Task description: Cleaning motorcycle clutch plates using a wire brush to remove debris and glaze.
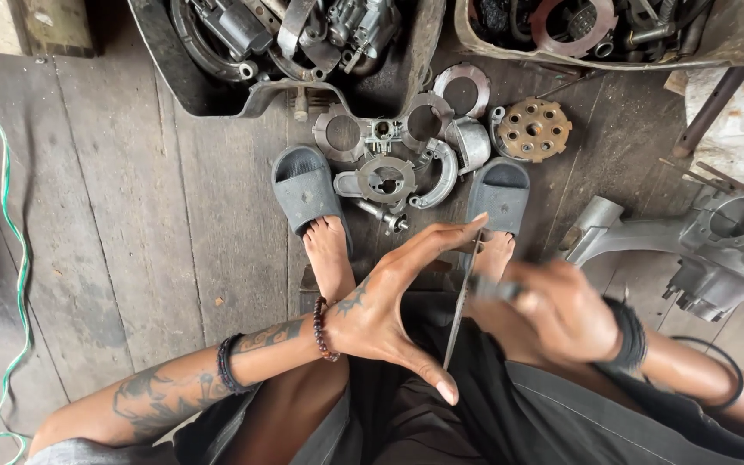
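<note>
A thin flat metal ring [461, 303], seen edge-on, stands upright between my hands above my lap. My left hand [389, 301] spans it, fingertips at its top edge and thumb at its bottom edge. My right hand [561, 310] is blurred by motion and closes on a small object against the ring's right face; I cannot make out what that object is. Both wrists wear dark bands. My feet in grey slippers [305, 185] rest on the wooden floor [131, 215] below.
Several metal engine parts lie by my feet: rings, a clamp [385, 179] and a rusty drilled disc [533, 129]. Two tubs of parts [217, 95] stand at the top. An aluminium engine casing [716, 250] lies right. A green wire [15, 250] runs along the left.
</note>
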